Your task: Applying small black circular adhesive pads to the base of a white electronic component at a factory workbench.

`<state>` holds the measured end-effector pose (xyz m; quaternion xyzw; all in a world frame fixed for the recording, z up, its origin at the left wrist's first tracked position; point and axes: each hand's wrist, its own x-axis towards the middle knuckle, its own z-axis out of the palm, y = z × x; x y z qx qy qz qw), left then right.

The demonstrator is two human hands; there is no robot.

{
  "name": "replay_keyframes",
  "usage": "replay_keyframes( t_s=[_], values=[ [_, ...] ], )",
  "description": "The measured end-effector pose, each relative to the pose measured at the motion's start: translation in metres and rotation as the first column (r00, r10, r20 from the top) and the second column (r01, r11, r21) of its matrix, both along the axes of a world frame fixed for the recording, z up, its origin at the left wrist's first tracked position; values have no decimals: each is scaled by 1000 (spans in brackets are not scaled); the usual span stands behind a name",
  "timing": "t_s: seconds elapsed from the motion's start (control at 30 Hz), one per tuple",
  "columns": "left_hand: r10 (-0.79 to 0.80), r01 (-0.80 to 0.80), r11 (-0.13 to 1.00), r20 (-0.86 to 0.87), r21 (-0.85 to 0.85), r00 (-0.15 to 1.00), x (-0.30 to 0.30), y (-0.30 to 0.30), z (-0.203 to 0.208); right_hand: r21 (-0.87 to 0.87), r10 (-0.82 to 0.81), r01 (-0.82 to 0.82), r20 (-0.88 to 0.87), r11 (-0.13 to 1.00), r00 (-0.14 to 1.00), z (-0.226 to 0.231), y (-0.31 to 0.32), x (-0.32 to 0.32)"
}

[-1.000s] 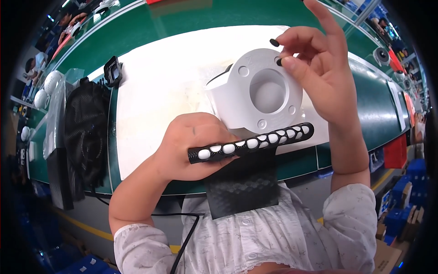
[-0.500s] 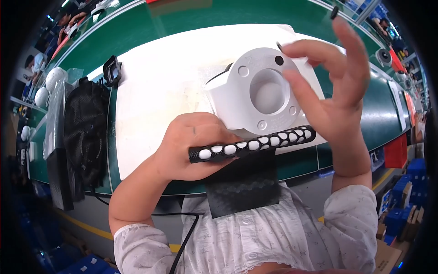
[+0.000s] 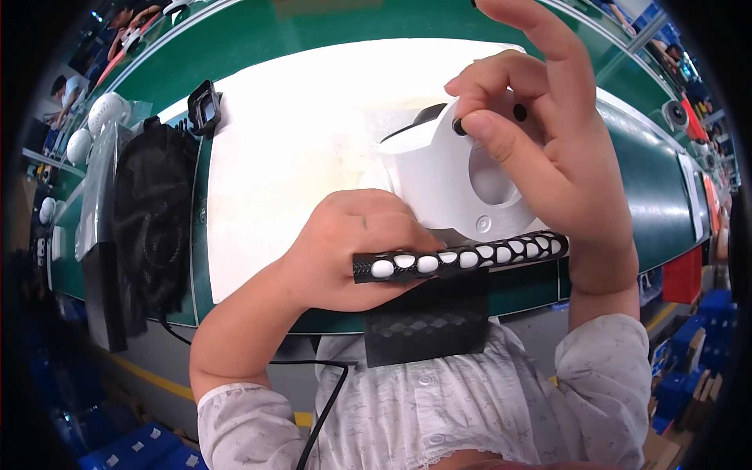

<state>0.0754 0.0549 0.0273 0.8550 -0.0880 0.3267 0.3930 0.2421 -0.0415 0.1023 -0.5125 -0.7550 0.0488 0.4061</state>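
A white plastic housing (image 3: 429,176) with a large round opening stands tilted at the middle right of the white board. My right hand (image 3: 552,133) pinches a small round black pad (image 3: 459,127) between thumb and index finger, right at the housing's upper rim; its other fingers are raised. Another black pad (image 3: 520,113) sits on the housing, partly framed by my fingers. My left hand (image 3: 352,243) is closed around a bent black sheet (image 3: 427,329) with rows of white-looking round gaps, close below the housing. A bare round recess (image 3: 483,223) shows low on the housing's face.
The white board (image 3: 290,117) lies on a green table (image 3: 345,22). To the left are a black mesh bag (image 3: 153,219), a black framed part (image 3: 205,108) and white round housings (image 3: 108,111). A black cable (image 3: 335,392) hangs near my lap. A red bin (image 3: 683,276) is at right.
My right hand has come down and left, bringing a black pad against the housing's upper rim. The housing has shifted right and turned, and my left hand with the sheet has moved slightly right.
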Motion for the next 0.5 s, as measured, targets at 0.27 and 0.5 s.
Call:
replay_keyframes(
  t_s=[0.27, 0.5],
  values=[
    [61, -58, 998, -108, 30, 992, 0, 0, 3, 160, -204, 172, 212, 972, 956, -6, 2, 0],
    [-29, 29, 999, 25, 25, 999, 0, 3, -2, 242, -264, 199, 274, 950, 925, -2, -15, 2]
  ],
)
